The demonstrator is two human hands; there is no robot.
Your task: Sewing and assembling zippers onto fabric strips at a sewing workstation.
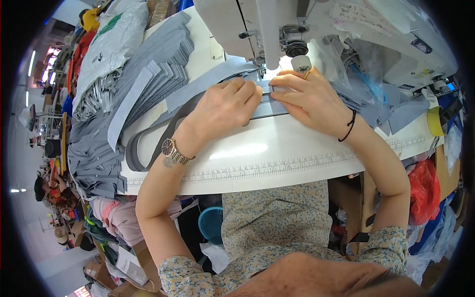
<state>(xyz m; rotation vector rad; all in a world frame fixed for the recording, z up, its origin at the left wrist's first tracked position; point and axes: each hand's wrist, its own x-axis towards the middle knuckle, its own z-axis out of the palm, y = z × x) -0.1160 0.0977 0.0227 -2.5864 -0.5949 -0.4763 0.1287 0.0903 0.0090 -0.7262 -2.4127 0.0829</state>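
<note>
My left hand (225, 106) is closed, its fingers curled in a pinch on a grey fabric strip (269, 109) on the white sewing table. What lies inside that grip is partly hidden. A dark grey band (134, 153) loops over the table on the left and runs under this hand. Beside the needle area of the sewing machine (267, 29), my right hand (311, 99) rests with fingers stretched out and apart on the same strip. Its fingertips come close to those of the left hand.
Stacked grey fabric pieces (158, 79) cover the table's left side, near a white plastic sack (111, 39). More grey pieces (396, 109) lie right of the machine. A printed ruler (277, 168) follows the front edge. A blue basket (211, 225) is below; a red bag (424, 193) hangs right.
</note>
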